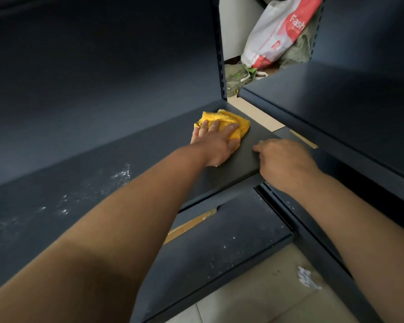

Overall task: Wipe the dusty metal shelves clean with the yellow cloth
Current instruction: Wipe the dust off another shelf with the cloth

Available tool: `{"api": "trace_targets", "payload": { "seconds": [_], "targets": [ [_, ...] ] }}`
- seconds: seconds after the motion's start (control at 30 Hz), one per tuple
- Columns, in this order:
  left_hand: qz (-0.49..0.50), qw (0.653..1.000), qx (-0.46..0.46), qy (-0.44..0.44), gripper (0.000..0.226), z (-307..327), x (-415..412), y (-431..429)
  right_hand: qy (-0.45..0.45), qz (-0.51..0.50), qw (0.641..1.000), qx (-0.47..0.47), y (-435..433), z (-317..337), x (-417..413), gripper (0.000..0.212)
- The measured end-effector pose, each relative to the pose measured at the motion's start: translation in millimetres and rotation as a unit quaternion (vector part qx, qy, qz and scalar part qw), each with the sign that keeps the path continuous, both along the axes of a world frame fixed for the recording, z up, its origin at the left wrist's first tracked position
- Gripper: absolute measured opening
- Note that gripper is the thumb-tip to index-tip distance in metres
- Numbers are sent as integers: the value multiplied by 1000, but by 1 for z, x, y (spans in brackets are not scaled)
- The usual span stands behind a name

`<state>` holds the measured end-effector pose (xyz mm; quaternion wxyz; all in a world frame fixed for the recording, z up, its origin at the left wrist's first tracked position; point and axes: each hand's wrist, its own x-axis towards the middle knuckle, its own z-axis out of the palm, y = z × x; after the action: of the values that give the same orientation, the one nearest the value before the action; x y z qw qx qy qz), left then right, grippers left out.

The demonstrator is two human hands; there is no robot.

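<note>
A crumpled yellow cloth (226, 120) lies near the far right end of a dark metal shelf (103, 173). My left hand (216, 143) presses flat on the cloth with straight fingers. My right hand (285, 159) rests on the shelf's front right corner, fingers loosely curled over the edge. White dust streaks (119, 174) mark the shelf's left part, while the surface around the cloth looks dark and even. A lower shelf (219, 248) below shows dust specks.
A second shelving unit (336, 108) stands to the right at an angle. Behind the gap lie a white and red plastic bag (280, 31) and green fabric (238, 75). A crumpled white scrap (307, 277) sits on the tiled floor.
</note>
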<state>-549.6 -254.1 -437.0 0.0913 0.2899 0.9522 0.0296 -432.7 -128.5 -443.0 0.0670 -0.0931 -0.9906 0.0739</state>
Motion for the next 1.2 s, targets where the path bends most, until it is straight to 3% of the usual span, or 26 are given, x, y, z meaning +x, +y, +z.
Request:
{"api": "trace_targets", "payload": {
  "seconds": [0.17, 0.37, 0.53, 0.77, 1.2],
  "targets": [
    [46, 999, -5, -2, 55, -3, -17, 30, -21, 13, 999, 44, 4, 6, -5, 28],
    [111, 994, -10, 14, 58, -3, -13, 8, -25, -8, 998, 64, -9, 7, -10, 39],
    [192, 981, -15, 18, 59, -5, -11, -65, -24, 49, 998, -28, -43, 8, -13, 36],
    [256, 966, -30, 24, 60, -6, 4, -173, -26, 213, 971, -105, -137, 9, -23, 44],
    [365, 930, -32, 22, 63, -6, 20, -340, -72, 195, 976, -61, -184, -6, -24, 51]
  ]
}}
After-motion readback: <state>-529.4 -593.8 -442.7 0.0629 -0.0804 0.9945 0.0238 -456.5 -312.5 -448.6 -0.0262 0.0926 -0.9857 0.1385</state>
